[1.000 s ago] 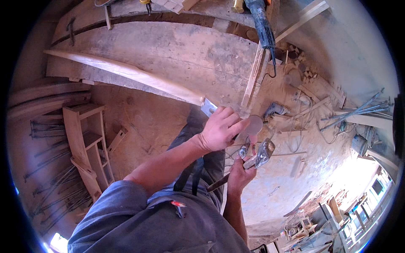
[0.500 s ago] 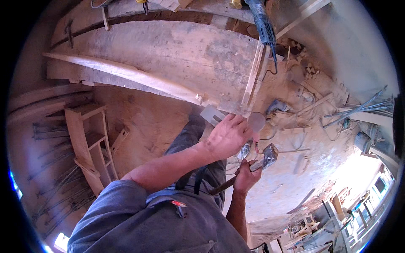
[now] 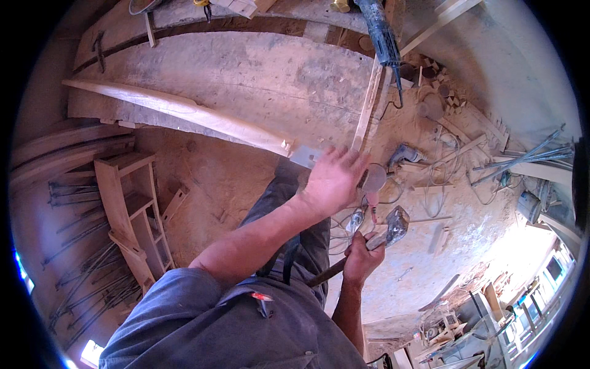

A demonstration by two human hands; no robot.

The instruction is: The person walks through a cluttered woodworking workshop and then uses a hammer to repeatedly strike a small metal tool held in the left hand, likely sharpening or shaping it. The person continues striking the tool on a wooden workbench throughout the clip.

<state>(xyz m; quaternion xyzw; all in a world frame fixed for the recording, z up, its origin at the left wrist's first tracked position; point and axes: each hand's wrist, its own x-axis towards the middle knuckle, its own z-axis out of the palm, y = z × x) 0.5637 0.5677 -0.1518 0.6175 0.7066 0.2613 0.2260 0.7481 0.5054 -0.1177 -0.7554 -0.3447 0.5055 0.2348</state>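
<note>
My left hand (image 3: 335, 178) is at the bench's near right corner, its fingers blurred. From under it sticks out a flat, light-grey slotted metal blade (image 3: 302, 156), which looks like a plane iron. The blade's outer end lies by the carved end of a long, pale, tapered wooden piece (image 3: 184, 112) resting along the bench edge. Lower down, my right hand (image 3: 361, 261) is wrapped round the shaft of a hammer (image 3: 396, 222), close below its blocky, worn grey head. The handle runs back toward my waist. A round grey disc (image 3: 374, 178) shows just right of my left hand.
The thick wooden bench (image 3: 264, 67) spans the far side, with a power tool (image 3: 382, 43) at its right end. A drill (image 3: 405, 154), cables and offcuts lie on the dusty floor. A wooden frame (image 3: 126, 215) stands left. Metal rods (image 3: 534, 157) lie at right.
My left hand has moved slightly away from me, carrying the blade toward the end of the tapered wooden piece; the blade has turned flatter. My right hand and the hammer have barely moved.
</note>
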